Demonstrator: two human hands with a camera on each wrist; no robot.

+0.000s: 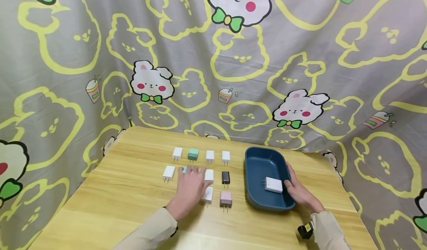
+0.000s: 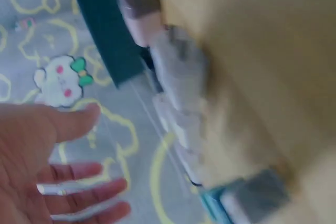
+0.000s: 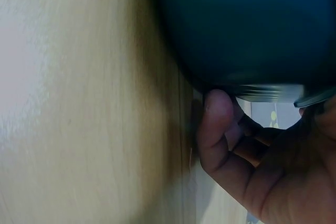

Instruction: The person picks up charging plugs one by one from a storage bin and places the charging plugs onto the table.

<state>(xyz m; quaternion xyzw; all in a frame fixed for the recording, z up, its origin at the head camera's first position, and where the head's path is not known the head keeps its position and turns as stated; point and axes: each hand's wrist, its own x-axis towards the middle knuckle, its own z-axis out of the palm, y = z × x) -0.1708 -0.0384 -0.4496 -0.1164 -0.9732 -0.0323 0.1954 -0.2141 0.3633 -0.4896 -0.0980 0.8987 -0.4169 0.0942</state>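
Note:
My left hand (image 1: 189, 187) hovers over wall chargers on the table, its fingers loosely spread; the left wrist view shows nothing in it. Partly covered by it is a light blue charger (image 1: 184, 169), with a white charger (image 1: 209, 176) and another white charger (image 1: 207, 195) at its right. Farther right lie a black charger (image 1: 225, 177) and a pink charger (image 1: 225, 198). My right hand (image 1: 299, 192) grips the right wall of a dark blue tub (image 1: 263, 164), thumb at the rim and fingers curled outside. Inside the tub lies one white charger (image 1: 274, 185).
Behind these, a back row holds a white charger (image 1: 177, 153), a green charger (image 1: 193, 153) and two more white ones. Another white charger (image 1: 169, 172) lies left of my left hand. A patterned curtain (image 1: 186, 109) hangs around the wooden table (image 1: 110, 183).

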